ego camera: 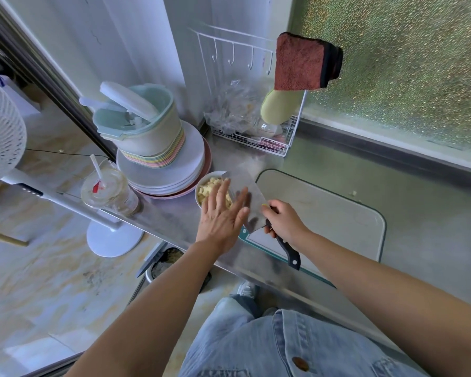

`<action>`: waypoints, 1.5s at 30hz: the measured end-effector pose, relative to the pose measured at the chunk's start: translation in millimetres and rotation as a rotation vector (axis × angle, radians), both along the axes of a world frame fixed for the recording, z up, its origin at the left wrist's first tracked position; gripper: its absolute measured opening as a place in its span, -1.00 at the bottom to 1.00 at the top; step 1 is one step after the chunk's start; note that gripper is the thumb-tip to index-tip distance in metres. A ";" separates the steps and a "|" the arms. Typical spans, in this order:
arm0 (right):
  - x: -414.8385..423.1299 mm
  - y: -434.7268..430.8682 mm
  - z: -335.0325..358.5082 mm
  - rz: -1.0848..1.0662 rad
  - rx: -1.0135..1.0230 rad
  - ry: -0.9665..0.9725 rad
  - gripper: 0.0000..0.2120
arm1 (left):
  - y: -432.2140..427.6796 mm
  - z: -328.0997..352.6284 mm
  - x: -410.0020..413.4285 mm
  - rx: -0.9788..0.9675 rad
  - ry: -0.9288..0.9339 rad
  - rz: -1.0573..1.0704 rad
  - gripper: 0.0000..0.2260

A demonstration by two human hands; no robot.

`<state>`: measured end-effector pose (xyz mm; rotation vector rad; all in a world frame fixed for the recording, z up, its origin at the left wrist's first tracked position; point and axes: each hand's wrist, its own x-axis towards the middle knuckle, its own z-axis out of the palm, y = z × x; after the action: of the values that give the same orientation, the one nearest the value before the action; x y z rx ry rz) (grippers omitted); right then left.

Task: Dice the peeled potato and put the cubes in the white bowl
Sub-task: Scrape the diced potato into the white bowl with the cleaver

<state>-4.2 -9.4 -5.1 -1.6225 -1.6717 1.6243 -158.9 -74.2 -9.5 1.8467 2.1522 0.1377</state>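
Head view, looking down at a steel table (419, 240) beside a frosted window.

The 2 hands meet at the white bowl (208, 176), which stands on the table just left of the cutting board (324, 213) and just beside a stack of plates (174, 170). The bowl holds pale yellow potato cubes (208, 187); no whole potato shows on the board.

The left hand (223, 213) is released: its fingers lie straight and spread, palm down over the right part of the bowl, with the fingertips against the flat of the cleaver (242, 180).

The right hand (283, 221) is clenched round the cleaver's black handle (291, 254). The wide blade is tilted, with its far corner over the bowl's rim and its near end above the board's left edge.

Surroundings:
- a stack of coloured bowls (158, 156) sits on the plates, topped by a pale green container (136, 115);
- a plastic cup (106, 191) with a straw stands near the table's left end;
- a white wire rack (256, 142) at the back holds a crumpled plastic bag;
- a brown cloth (302, 63) hangs on the rack's upper right corner;
- a white fan (0, 131) stands on the floor to the left.
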 end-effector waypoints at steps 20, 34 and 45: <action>154.6 -20.8 0.2 -0.381 -0.113 -0.084 -0.90 | 34.7 -16.1 110.4 -0.099 -0.049 -0.314 -0.60; 272.8 -64.3 -54.8 -0.846 -0.033 -0.387 -0.61 | 34.1 -61.1 158.4 -0.357 0.146 -0.504 -0.27; 217.7 -54.4 -50.5 -0.495 0.119 -0.868 -0.25 | -4.1 -60.1 158.6 -0.374 0.186 -0.510 -0.20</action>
<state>213.4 -63.8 -55.6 -2.6081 -1.4280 0.5816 -0.3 -78.2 -69.6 2.1552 1.5919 -0.5256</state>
